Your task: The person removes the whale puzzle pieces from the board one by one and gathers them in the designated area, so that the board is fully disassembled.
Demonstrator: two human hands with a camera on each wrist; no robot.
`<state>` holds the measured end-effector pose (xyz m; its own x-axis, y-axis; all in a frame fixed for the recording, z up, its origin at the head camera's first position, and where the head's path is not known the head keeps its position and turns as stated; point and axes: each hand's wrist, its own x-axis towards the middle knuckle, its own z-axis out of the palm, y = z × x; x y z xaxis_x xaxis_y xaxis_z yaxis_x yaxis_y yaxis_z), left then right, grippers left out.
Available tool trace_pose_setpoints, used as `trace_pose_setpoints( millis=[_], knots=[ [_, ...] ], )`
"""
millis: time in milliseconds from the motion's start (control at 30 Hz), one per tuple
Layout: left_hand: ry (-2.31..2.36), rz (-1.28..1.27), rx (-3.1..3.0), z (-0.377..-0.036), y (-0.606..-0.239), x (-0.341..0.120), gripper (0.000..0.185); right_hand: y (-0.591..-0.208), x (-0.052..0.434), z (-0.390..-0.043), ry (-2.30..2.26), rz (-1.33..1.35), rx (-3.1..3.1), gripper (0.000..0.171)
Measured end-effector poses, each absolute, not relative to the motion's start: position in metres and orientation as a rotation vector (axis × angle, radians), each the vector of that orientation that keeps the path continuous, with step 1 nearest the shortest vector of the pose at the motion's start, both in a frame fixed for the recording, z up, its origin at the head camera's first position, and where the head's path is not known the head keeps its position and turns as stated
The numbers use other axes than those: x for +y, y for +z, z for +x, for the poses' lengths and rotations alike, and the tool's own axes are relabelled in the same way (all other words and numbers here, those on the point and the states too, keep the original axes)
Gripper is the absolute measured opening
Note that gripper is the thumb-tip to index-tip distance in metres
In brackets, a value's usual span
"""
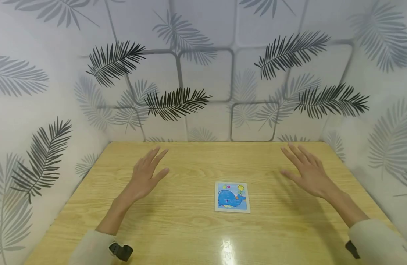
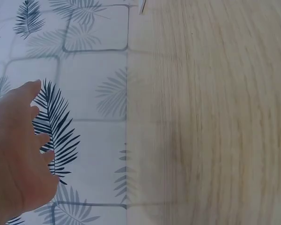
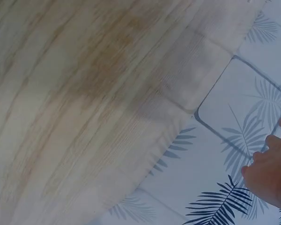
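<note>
A small square picture puzzle point(image 1: 232, 197) with a blue whale, a yellow sun and a white border lies flat near the middle of the table. To its left, my left hand point(image 1: 146, 179) is held over the table with fingers straight and thumb spread, touching nothing. My right hand point(image 1: 307, 173) hovers on the other side, fingers likewise extended and holding nothing. The left wrist view has the left hand point(image 2: 18, 154) at its left edge. In the right wrist view, part of the right hand point(image 3: 271, 173) shows at the right edge. Neither wrist view includes the puzzle.
The wood-grain table point(image 1: 196, 162) meets a leaf-patterned wall point(image 1: 206, 81) at its back edge, and similar walls flank both sides. Dark devices are strapped at the left cuff point(image 1: 121, 251) and the right cuff point(image 1: 352, 249). A light reflection shows at the table's front.
</note>
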<state>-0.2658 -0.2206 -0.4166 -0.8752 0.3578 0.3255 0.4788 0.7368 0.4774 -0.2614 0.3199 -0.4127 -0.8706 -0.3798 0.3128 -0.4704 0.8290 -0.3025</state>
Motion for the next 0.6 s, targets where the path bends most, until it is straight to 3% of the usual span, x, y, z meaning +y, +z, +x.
trace_pose_setpoints(
  millis=[333,600],
  knots=[
    [-1.240,-0.576,-2.776,-0.266,-0.426,-0.214,0.060,-0.407,0.307,-0.262,1.270,0.715,-2.865,0.067],
    [-1.381,-0.533,-2.774,-0.259,-0.426,-0.190,0.052,-0.411,0.281,-0.272,1.431,0.765,-2.865,0.060]
  ],
)
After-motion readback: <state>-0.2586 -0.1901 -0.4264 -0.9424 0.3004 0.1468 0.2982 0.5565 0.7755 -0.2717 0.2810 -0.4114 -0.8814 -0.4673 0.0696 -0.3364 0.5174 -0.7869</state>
